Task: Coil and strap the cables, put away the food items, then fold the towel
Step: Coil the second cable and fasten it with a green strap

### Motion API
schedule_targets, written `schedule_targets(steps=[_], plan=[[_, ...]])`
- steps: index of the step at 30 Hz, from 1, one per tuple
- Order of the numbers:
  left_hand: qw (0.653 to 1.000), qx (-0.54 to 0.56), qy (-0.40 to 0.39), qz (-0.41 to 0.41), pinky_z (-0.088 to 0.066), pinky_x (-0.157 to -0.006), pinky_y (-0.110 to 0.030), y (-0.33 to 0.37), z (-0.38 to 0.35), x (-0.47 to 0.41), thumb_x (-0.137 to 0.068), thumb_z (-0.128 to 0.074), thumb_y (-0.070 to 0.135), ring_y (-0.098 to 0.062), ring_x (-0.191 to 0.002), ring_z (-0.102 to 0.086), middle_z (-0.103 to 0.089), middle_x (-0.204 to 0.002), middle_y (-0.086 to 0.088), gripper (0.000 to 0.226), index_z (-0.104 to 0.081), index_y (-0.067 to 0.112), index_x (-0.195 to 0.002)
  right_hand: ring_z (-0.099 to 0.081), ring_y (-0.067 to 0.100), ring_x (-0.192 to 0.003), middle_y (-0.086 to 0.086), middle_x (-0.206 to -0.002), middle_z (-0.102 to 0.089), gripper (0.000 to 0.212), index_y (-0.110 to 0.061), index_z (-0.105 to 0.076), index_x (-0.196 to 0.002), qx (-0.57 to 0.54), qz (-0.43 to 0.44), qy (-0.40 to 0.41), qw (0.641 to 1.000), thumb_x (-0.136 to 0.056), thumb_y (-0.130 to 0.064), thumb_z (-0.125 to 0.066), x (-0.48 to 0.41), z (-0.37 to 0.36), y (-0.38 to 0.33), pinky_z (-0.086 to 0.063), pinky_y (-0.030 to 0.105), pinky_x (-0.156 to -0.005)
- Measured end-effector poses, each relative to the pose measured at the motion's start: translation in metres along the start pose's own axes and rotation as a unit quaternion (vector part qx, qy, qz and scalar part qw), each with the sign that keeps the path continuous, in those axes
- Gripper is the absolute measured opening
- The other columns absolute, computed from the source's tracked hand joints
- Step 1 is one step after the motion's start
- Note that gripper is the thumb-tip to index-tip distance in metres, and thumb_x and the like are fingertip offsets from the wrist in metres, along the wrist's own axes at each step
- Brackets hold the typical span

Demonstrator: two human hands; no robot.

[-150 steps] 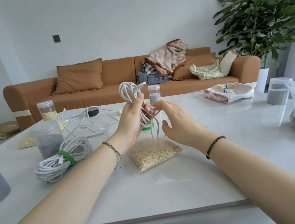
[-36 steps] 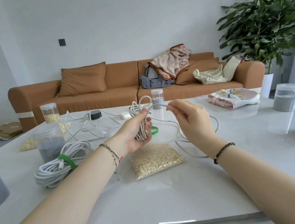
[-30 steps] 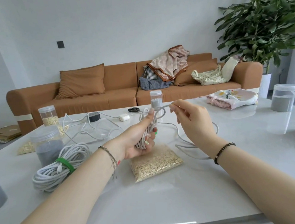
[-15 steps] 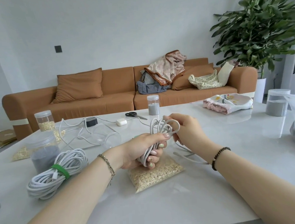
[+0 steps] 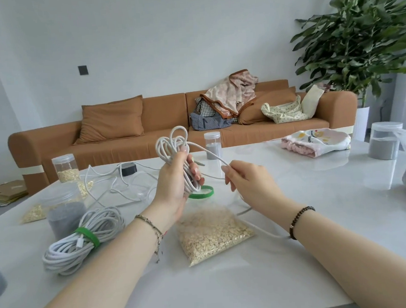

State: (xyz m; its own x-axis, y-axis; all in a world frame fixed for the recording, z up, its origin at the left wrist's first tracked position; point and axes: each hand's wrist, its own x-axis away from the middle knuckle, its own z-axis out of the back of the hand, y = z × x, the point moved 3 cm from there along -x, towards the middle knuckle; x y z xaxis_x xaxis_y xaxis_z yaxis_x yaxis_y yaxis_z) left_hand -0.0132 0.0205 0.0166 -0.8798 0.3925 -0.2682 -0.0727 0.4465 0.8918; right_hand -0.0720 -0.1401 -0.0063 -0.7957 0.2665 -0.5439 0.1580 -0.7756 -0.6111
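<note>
Brown sofa [image 5: 161, 130], white wall [image 5: 163, 35], potted plant [image 5: 362, 32].

A single wide-angle view from the person's head faces forward and slightly down across the white bench [image 5: 302, 255] toward a brown sofa [image 5: 159, 133] in the upper half. The left hand [image 5: 175, 180] and right hand [image 5: 250, 181] reach in from the bottom edge, close to the camera, at mid-frame.
</note>
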Motion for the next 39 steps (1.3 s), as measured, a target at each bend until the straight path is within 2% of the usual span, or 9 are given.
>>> schedule_targets(steps=[7, 12, 16, 22, 27, 31, 34, 36, 39], plan=[[0.999, -0.033, -0.014, -0.005, -0.042, -0.052, -0.024, -0.006, -0.005, 0.005, -0.101, -0.058, 0.029, -0.011, -0.054, -0.045, -0.065, -0.085, -0.005, 0.022, -0.062, 0.009, -0.094, -0.046, 0.017, -0.054, -0.002, -0.057, -0.046, 0.030, -0.025, -0.035, -0.083, 0.030, 0.137, 0.071, 0.988, -0.105, -0.045, -0.036, 0.012, 0.009, -0.025, -0.039, 0.039, -0.052], [0.998, -0.031, -0.044, 0.022, -0.042, -0.058, -0.025, -0.002, -0.012, 0.012, -0.098, -0.061, 0.036, -0.010, -0.057, -0.045, -0.072, -0.090, 0.002, 0.034, -0.069, 0.005, -0.109, -0.040, 0.021, -0.051, -0.003, -0.053, -0.037, 0.031, -0.032, -0.024, -0.079, 0.063, 0.193, 0.101, 0.974, -0.106, -0.046, -0.030, 0.019, 0.005, -0.034, -0.033, 0.037, -0.047], [0.997, -0.029, -0.068, 0.035, -0.042, -0.058, -0.023, -0.002, -0.016, 0.014, -0.095, -0.063, 0.037, -0.009, -0.060, -0.050, -0.066, -0.072, 0.008, 0.029, -0.068, 0.010, -0.103, -0.040, 0.021, -0.049, -0.001, -0.049, -0.036, 0.037, -0.025, -0.030, -0.075, 0.068, 0.159, 0.124, 0.977, -0.107, -0.043, -0.036, 0.015, 0.007, -0.027, -0.030, 0.033, -0.046], [0.991, -0.089, -0.096, 0.028, -0.042, -0.064, -0.025, -0.008, -0.015, 0.011, -0.084, -0.067, 0.037, -0.009, -0.074, -0.054, -0.072, -0.084, 0.008, 0.054, -0.067, 0.000, -0.123, -0.033, 0.021, -0.037, -0.007, -0.044, -0.033, 0.036, -0.019, -0.055, -0.076, 0.195, 0.271, 0.141, 0.932, -0.102, -0.040, -0.040, 0.015, 0.003, -0.026, -0.034, 0.030, -0.036], [0.994, -0.076, -0.065, 0.046, -0.046, -0.072, -0.031, -0.014, -0.009, 0.008, -0.083, -0.069, 0.044, -0.012, -0.068, -0.057, -0.065, -0.077, 0.001, 0.043, -0.068, 0.006, -0.102, -0.035, 0.021, -0.034, -0.007, -0.043, -0.035, 0.039, -0.020, -0.054, -0.074, 0.255, 0.306, 0.124, 0.909, -0.101, -0.042, -0.040, 0.017, 0.002, -0.028, -0.018, 0.023, -0.042], [0.995, -0.079, -0.032, 0.051, -0.043, -0.058, -0.025, -0.015, -0.002, 0.004, -0.098, -0.060, 0.038, -0.013, -0.058, -0.052, -0.057, -0.066, -0.001, 0.030, -0.060, 0.011, -0.085, -0.049, 0.020, -0.040, -0.006, -0.048, -0.050, 0.047, -0.023, -0.054, -0.072, 0.275, 0.275, 0.082, 0.918, -0.100, -0.055, -0.035, 0.018, -0.006, -0.029, -0.021, 0.025, -0.043], [0.998, -0.054, 0.009, 0.031, -0.047, -0.057, -0.025, -0.012, 0.003, 0.001, -0.101, -0.058, 0.036, -0.011, -0.064, -0.059, -0.060, -0.069, 0.001, 0.029, -0.061, 0.013, -0.084, -0.044, 0.017, -0.049, -0.005, -0.050, -0.047, 0.045, -0.021, -0.049, -0.073, 0.171, 0.176, 0.017, 0.969, -0.097, -0.058, -0.046, 0.015, -0.010, -0.029, -0.032, 0.032, -0.048], [0.999, -0.020, 0.046, 0.005, -0.050, -0.061, -0.026, -0.006, 0.007, -0.001, -0.101, -0.058, 0.034, -0.008, -0.065, -0.061, -0.059, -0.067, 0.004, 0.028, -0.060, 0.014, -0.081, -0.040, 0.011, -0.049, -0.006, -0.050, -0.046, 0.039, -0.016, -0.058, -0.073, 0.015, 0.072, -0.028, 0.997, -0.092, -0.050, -0.066, 0.011, -0.012, -0.023, -0.033, 0.025, -0.048], [0.993, 0.043, 0.105, -0.037, -0.055, -0.067, -0.028, 0.003, 0.016, -0.009, -0.101, -0.059, 0.029, -0.008, -0.054, -0.056, -0.052, -0.058, 0.004, 0.031, -0.054, 0.013, -0.074, -0.048, 0.011, -0.049, -0.001, -0.056, -0.057, 0.027, -0.008, -0.068, -0.077, -0.237, -0.069, -0.101, 0.964, -0.089, -0.031, -0.075, 0.011, -0.015, -0.018, -0.042, 0.020, -0.049]])
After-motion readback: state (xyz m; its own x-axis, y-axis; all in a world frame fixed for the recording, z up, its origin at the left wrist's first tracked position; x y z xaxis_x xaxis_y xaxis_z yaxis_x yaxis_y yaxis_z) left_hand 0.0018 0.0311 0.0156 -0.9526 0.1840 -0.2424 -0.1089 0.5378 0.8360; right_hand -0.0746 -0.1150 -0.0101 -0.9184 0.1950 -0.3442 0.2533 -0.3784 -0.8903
